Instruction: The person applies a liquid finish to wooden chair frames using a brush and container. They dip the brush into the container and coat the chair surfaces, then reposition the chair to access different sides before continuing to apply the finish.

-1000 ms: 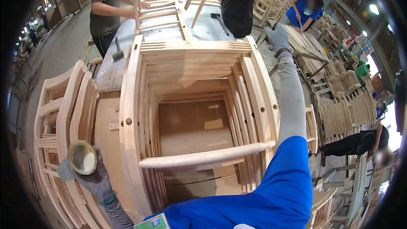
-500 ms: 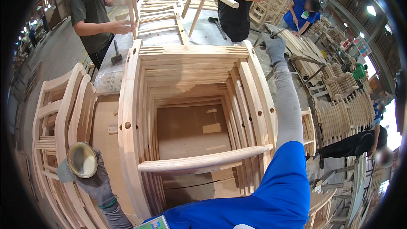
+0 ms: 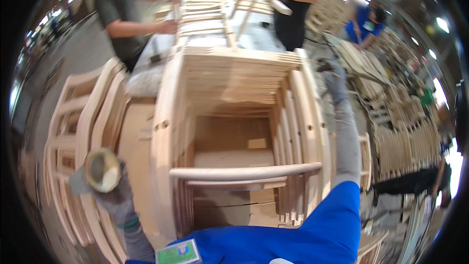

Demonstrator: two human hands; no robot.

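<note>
A tall stack of pale wooden chair frames (image 3: 234,132) stands right in front of me. My left hand (image 3: 105,188), in a grey glove, holds a small round tin with a yellowish rim (image 3: 101,169) beside the stack's left side. My right arm, in a blue and grey sleeve, stretches along the stack's right side. My right hand (image 3: 332,74), gloved in grey, sits at the stack's far right corner; its grip is blurred.
More chair frames (image 3: 73,137) lean at my left. Two people stand at a grey workbench (image 3: 146,71) behind the stack, handling another wooden frame (image 3: 220,0). A person in blue (image 3: 364,24) works at the right among further piles of frames (image 3: 400,137).
My view has shifted a little and blurred. The people at the bench have moved slightly. My hands stay about where they were.
</note>
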